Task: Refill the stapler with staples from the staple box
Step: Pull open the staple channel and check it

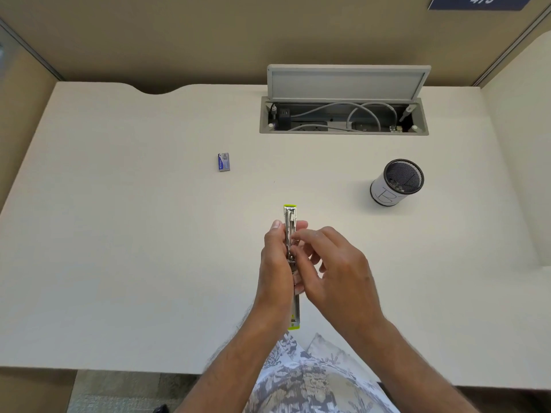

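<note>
Lime-green stapler point(291, 217) is swung open; our left hand point(275, 263) grips it while our right hand point(331, 263) pinches at its channel. Staple box point(223, 162) sits untouched at 11 o'clock, so loading's still ahead.

My arms come up from the bottom of the frame bare to past the elbows, a bit hairy along the forearms, no watch or rings on my left hand point(275, 263) or right hand point(337, 272), and at bottom centre there's my grey-and-white leafy patterned shirt point(313, 380).
</note>
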The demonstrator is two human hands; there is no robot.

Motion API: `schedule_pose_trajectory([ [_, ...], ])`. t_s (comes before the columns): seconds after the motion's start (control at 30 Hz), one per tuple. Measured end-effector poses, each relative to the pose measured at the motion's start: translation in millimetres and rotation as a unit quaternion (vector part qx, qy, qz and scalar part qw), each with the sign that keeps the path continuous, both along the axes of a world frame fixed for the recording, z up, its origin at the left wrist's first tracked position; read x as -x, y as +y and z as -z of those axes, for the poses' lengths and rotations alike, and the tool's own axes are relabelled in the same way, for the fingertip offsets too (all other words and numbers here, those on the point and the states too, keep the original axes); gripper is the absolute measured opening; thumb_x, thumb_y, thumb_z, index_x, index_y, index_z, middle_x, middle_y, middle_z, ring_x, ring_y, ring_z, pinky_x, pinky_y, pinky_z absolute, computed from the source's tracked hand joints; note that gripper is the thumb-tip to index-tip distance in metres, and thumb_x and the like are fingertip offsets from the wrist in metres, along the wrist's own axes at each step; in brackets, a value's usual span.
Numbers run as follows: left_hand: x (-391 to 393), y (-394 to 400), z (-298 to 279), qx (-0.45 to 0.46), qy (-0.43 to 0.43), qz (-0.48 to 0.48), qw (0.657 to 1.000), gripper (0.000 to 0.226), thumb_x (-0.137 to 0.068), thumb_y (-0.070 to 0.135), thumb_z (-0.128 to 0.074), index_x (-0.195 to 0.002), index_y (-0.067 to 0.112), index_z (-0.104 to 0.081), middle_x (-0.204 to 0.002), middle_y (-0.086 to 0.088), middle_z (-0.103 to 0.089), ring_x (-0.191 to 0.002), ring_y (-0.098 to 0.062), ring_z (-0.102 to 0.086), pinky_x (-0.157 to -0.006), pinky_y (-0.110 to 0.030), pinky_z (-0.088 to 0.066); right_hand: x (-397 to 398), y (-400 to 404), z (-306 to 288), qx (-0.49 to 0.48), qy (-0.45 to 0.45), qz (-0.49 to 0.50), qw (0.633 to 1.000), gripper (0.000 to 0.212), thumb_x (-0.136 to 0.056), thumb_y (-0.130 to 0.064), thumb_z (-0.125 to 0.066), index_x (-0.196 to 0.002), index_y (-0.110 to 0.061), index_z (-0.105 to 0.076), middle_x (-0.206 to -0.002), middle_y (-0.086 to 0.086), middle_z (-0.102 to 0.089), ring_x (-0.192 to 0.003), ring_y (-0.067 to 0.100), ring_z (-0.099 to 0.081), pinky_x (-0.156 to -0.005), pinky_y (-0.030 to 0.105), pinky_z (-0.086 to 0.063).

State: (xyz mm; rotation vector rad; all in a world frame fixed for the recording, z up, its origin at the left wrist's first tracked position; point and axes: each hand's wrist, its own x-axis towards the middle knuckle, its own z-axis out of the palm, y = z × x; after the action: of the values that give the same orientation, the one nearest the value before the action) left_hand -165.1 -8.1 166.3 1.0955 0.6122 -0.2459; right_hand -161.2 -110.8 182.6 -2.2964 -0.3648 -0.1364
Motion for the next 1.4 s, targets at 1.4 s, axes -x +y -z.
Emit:
schedule_pose_trajectory([
  [1.4, 6.9, -4.5, -14.9, 0.032, -0.013, 0.003, 0.999, 0.045, -0.094, 0.058, -0.038, -0.081, 0.03, -0.071, -0.06, 0.006, -0.044, -0.042, -0.009, -0.032, -0.038, -0.02, -0.025, -40.7, -12.4, -2.4, 0.043, -0.053, -0.064, 0.996, 0.005, -0.092, -0.019, -0.07, -0.092, -0.015, -0.073, -0.087, -0.003, -0.067, -0.075, 0.007, -0.058, -0.063, 0.025, -0.053],
])
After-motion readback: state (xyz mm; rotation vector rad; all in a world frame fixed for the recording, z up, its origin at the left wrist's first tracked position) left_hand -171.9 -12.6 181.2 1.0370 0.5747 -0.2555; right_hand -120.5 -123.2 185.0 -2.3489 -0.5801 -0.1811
